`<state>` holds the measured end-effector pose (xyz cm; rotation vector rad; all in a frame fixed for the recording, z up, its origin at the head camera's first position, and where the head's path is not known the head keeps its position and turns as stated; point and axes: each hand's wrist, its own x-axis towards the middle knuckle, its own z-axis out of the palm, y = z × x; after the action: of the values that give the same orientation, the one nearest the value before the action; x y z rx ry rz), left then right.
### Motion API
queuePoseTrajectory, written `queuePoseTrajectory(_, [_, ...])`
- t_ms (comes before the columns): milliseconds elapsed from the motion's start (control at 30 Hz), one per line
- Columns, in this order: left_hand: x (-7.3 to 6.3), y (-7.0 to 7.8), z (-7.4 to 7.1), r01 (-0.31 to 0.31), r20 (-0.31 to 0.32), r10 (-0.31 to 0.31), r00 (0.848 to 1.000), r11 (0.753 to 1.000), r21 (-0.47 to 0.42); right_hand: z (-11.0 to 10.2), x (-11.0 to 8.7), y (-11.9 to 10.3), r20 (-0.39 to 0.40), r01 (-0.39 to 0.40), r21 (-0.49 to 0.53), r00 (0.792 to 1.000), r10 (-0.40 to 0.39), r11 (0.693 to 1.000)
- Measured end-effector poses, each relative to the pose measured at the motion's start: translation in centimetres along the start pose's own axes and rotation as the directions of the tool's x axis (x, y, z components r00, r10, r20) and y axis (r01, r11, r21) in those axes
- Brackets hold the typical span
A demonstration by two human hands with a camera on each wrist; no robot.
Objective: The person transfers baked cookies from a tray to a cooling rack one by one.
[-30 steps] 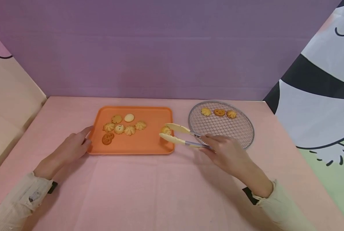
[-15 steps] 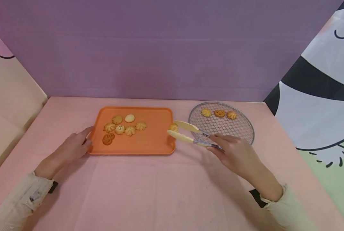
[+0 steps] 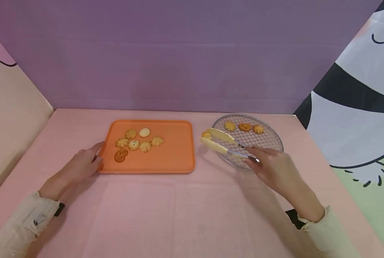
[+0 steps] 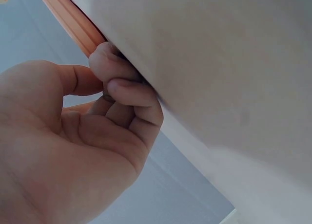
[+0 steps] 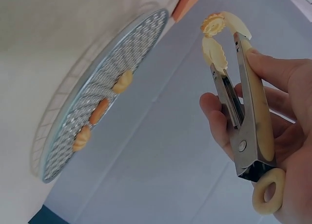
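My right hand [image 3: 274, 172] grips a pair of tongs [image 5: 248, 107] with cream tips and metal arms. Between the tips is a golden cookie [image 3: 206, 135], held in the air between tray and rack. At the left, my left hand [image 3: 79, 165] holds the left edge of the orange tray [image 3: 166, 165], its fingers bent at the rim in the left wrist view. Several cookies lie on the tray's left half, among them a pale round cookie [image 3: 144, 132] and a brown pretzel-shaped cookie [image 3: 121, 155].
A round wire rack [image 3: 243, 138] stands right of the tray, partly behind the tongs. Along its far side sit a yellow cookie [image 3: 230, 126], a brown pretzel-shaped cookie [image 3: 245, 127] and a ridged cookie [image 3: 258, 129]. Purple cloth [image 3: 179, 53] backs the pink table [image 3: 147, 215].
My right hand has carried the cookie in the tongs rightward, off the tray's right side and up to the rack's left edge. The left hand and tray have stayed put.
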<state>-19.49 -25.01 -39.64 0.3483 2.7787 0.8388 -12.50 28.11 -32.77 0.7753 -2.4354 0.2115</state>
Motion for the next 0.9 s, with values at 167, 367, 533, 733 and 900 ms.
queuePoseTrajectory(167, [-0.2, -0.2, 0.0, -0.015, -0.009, 0.015, 1.0, 1.0, 0.009, 0.5, -0.2, 1.2, 0.018, -0.018, -0.005, 1.0, 0.018, 1.0])
queuePoseTrajectory(367, [-0.2, -0.2, 0.0, -0.055, -0.036, 0.057, 0.998, 0.997, 0.058, 0.6, -0.6, 2.5, 0.06, -0.079, -0.031, 0.995, 0.081, 0.996])
queuePoseTrajectory(533, [0.0, -0.2, 0.1, -0.064, -0.047, 0.067, 0.997, 0.995, 0.075, 1.1, -1.0, 3.0, 0.048, -0.082, -0.019, 0.995, 0.083, 0.996])
queuePoseTrajectory(733, [0.0, -0.1, 0.0, -0.051, -0.044, 0.054, 0.998, 0.996, 0.07, 2.5, -0.8, 1.8, 0.073, -0.028, 0.021, 0.997, 0.026, 0.999])
queuePoseTrajectory(900, [-0.1, -0.1, 0.1, -0.048, -0.044, 0.051, 0.998, 0.996, 0.069, 3.1, 0.2, 1.0, 0.18, -0.046, -0.015, 0.982, 0.048, 0.999])
